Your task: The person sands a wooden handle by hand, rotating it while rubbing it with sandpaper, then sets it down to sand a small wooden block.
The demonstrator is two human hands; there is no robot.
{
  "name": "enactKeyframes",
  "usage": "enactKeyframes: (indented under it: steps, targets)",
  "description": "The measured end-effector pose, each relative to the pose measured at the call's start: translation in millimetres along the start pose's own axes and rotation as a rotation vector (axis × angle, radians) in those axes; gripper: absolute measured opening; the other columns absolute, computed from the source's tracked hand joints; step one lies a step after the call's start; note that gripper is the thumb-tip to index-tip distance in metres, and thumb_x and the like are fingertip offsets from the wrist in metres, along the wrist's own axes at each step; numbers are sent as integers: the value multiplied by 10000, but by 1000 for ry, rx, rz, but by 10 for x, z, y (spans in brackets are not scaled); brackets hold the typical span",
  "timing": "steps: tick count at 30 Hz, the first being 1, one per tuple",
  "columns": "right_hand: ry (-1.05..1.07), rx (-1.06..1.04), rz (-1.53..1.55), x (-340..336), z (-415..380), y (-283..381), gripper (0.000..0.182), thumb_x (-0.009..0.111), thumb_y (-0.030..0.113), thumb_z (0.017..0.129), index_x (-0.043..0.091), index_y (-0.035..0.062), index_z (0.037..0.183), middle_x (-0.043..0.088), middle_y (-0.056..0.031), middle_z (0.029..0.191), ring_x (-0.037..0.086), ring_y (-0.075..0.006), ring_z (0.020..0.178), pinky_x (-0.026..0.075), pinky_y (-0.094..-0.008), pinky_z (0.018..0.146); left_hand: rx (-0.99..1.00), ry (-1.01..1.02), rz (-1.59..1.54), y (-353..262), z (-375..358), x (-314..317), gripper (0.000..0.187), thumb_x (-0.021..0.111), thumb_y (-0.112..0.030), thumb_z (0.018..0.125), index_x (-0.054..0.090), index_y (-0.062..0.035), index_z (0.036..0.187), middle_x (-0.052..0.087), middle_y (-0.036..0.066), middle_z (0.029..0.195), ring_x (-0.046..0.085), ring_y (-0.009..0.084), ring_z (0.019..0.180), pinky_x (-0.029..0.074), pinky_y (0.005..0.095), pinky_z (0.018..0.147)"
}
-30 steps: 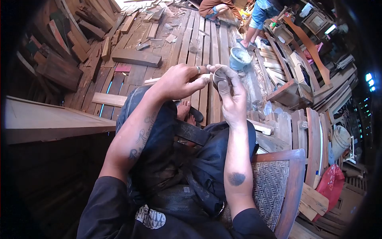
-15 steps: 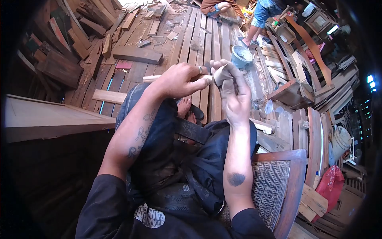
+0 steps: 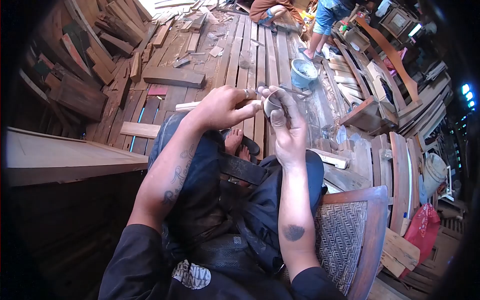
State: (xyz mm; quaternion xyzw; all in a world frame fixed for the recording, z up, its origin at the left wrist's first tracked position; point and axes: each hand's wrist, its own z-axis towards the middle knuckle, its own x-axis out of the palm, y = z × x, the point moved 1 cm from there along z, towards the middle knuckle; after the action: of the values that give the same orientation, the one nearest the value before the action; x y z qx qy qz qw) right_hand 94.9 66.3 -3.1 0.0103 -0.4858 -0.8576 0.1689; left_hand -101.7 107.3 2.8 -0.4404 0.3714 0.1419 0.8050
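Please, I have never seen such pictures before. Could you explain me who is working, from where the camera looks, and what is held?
There is no robot here: a person works with two bare hands. Every picture comes from one camera on the person's head, looking forward and down. The left hand grips a pale wooden stick. The right hand holds a thin, bent sheet at the stick's end; its material is unclear. On the plank floor lies a thick wooden block, and a bucket stands farther right. Two other people are partly visible beyond.
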Motion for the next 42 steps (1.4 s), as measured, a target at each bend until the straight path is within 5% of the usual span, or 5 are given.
enactKeyframes:
  steps: [11,16,20,30,42]
  targets:
    - [-96,189,-92,-87,-46,-228,443,628,228,1059,569,-49,1400,648,-121,1350,595,-182,1265,436,-336,1110,8,21,-17,18,-12,1,404,636,-363,976,701,28,1055,597,202,675,631,357,627,487,439,621]
    - [-41,69,-74,-9,-31,22,415,652,211,1043,604,-29,1378,666,-109,1312,615,-191,1232,455,-334,1082,20,-23,-121,-53,-8,-30,400,645,-366,967,710,24,1030,634,198,699,659,336,650,499,435,637]
    - [-44,61,-416,-56,-84,-56,423,681,205,1022,613,-37,1363,669,-104,1290,623,-186,1220,477,-325,1051,1,39,-83,10,-23,-29,400,651,-367,967,697,30,994,623,188,688,631,330,633,489,428,632]
    - [-60,121,-203,9,-91,59,477,666,219,1036,539,-31,1421,645,-143,1348,615,-199,1250,464,-335,1075,24,-8,-245,-28,-28,-72,407,642,-362,983,681,39,1040,556,146,659,534,207,604,450,382,602]
    - [-50,95,-438,-13,-106,-21,462,668,235,1031,572,-27,1399,653,-152,1337,627,-211,1234,483,-355,1056,-18,33,-179,21,-45,-47,377,649,-345,973,687,29,1006,564,142,644,521,216,583,445,384,589]
